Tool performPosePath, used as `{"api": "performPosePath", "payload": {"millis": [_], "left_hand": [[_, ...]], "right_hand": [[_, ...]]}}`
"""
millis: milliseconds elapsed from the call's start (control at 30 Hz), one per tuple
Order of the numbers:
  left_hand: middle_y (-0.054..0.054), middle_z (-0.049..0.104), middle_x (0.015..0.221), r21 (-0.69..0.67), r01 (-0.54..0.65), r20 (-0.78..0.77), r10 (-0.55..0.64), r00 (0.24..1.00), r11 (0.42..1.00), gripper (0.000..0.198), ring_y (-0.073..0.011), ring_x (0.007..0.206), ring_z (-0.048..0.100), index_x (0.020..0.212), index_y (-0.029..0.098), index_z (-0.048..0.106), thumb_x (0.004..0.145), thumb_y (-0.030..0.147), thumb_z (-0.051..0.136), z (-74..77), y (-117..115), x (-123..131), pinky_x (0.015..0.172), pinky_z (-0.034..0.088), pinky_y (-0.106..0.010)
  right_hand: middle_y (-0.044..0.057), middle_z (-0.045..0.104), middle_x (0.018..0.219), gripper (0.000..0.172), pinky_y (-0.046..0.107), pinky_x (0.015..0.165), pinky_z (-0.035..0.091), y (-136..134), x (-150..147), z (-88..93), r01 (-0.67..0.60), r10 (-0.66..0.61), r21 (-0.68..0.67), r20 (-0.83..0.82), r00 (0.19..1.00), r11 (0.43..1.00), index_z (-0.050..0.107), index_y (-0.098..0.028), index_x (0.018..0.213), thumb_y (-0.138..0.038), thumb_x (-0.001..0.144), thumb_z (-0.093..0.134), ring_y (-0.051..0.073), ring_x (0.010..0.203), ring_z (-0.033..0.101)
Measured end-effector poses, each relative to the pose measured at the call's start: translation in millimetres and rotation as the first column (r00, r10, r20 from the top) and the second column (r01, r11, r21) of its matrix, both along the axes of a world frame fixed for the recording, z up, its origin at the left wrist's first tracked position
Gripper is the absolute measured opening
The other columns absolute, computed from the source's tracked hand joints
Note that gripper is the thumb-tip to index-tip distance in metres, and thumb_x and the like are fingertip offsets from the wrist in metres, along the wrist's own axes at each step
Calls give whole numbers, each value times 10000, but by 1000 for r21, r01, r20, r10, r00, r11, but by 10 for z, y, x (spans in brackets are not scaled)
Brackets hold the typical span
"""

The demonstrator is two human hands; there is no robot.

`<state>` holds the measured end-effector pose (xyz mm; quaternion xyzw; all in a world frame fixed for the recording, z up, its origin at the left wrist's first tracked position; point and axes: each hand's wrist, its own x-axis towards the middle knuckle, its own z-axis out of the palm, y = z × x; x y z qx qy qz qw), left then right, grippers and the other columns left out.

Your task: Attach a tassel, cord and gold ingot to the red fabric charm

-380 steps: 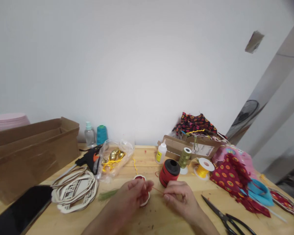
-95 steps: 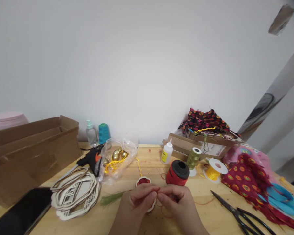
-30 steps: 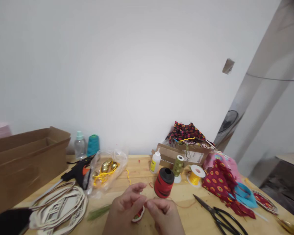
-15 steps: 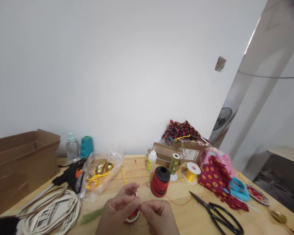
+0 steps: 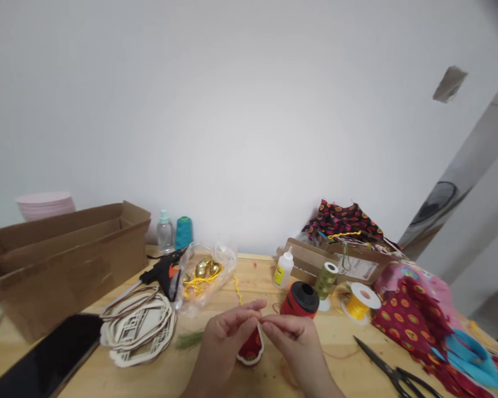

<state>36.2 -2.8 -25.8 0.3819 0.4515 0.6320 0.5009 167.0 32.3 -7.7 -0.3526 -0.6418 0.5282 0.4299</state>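
Observation:
My left hand (image 5: pixel 228 338) and my right hand (image 5: pixel 294 344) meet at the fingertips above the front of the table. Both pinch what looks like a thin red thread (image 5: pixel 261 319); most of it is hidden by the fingers. Just below and behind them is a small ornament (image 5: pixel 251 348) of dark red patterned fabric with a scalloped cream rim, partly covered by my left hand. A red thread spool (image 5: pixel 289 307) with a black top stands behind my right hand, and loose thread lies on the table near it. Green tassel strands (image 5: pixel 190 339) lie left of my left hand.
On the right lie black scissors (image 5: pixel 384 365), patterned fabric (image 5: pixel 410 318), a yellow cord spool (image 5: pixel 359 304), a green thread spool (image 5: pixel 326 281) and a glue bottle (image 5: pixel 283 271). At left are wooden frames (image 5: pixel 141 326), a phone (image 5: pixel 45 359), a glue gun (image 5: pixel 160 275), bagged bells (image 5: pixel 203 268) and a cardboard box (image 5: pixel 70 271).
The head view has turned left, so the table things sit farther right and the phone shows fully. Both hands keep their fingertips together; the cream-rimmed ornament shows more between them.

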Motion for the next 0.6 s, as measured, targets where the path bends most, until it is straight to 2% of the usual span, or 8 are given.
{"api": "performPosePath", "payload": {"millis": [133, 267, 333, 400, 433, 467, 533, 600], "left_hand": [[-82, 664, 891, -25, -27, -30, 27, 999, 999, 118, -225, 816, 602, 549, 143, 663, 617, 239, 660, -44, 7, 8, 749, 447, -323], [-79, 653, 889, 7, -46, -70, 46, 996, 999, 196, -233, 860, 584, 499, 146, 626, 612, 304, 656, 30, 8, -5, 764, 440, -315], [-96, 620, 1023, 24, -20, -130, 23, 991, 1000, 244, -246, 961, 545, 697, 159, 658, 677, 387, 574, 109, -5, -55, 835, 408, -351], [-102, 546, 1162, 67, 32, -271, -13, 962, 997, 444, -253, 1077, 467, 1047, 194, 557, 656, 402, 587, 192, -22, -137, 908, 353, -391], [-93, 477, 1242, 61, 67, -413, -36, 910, 996, 564, -252, 1137, 406, 1156, 220, 466, 634, 369, 619, 225, -27, -185, 947, 306, -408], [-83, 424, 1290, 50, 113, -571, -64, 818, 992, 656, -258, 1179, 346, 1200, 239, 417, 596, 334, 657, 249, -26, -232, 981, 246, -432], [-66, 386, 1318, 33, 238, -816, -111, 567, 971, 734, -278, 1214, 277, 1206, 263, 412, 530, 280, 699, 254, -3, -314, 1009, 159, -469], [-73, 433, 1284, 6, 352, -926, -128, 355, 936, 693, -293, 1206, 290, 1186, 259, 445, 536, 258, 686, 202, 45, -369, 1009, 147, -484]], "right_hand": [[37, 680, 583, 141, 204, 444, 445, -25, 15, -86, 79, -84, 160, 26, 996, 984, 718, -190, 682, -280, 658, 613, 139, 460, 553], [15, 621, 473, 151, 176, 369, 362, -86, 61, -130, 99, -130, 292, 88, 988, 951, 716, -182, 666, -268, 672, 592, 99, 378, 463], [3, 577, 431, 167, 170, 350, 321, -88, 88, -162, 120, -147, 271, 85, 985, 955, 710, -178, 644, -284, 679, 586, 83, 361, 412], [-2, 555, 427, 182, 171, 338, 289, -76, 110, -204, 137, -156, 223, 71, 985, 965, 703, -175, 642, -302, 685, 581, 72, 356, 366], [-1, 554, 437, 187, 173, 340, 285, -68, 118, -226, 141, -156, 201, 65, 986, 970, 702, -173, 650, -309, 687, 578, 72, 363, 358], [2, 555, 449, 190, 176, 346, 286, -61, 123, -246, 145, -158, 184, 57, 986, 972, 700, -172, 652, -314, 686, 579, 74, 373, 357], [4, 546, 452, 195, 181, 357, 288, -50, 126, -282, 155, -164, 170, 43, 985, 973, 696, -166, 644, -321, 679, 583, 77, 386, 354], [-2, 520, 437, 200, 179, 353, 271, -41, 124, -312, 164, -172, 167, 29, 985, 972, 692, -161, 640, -325, 677, 583, 72, 383, 334]]}}
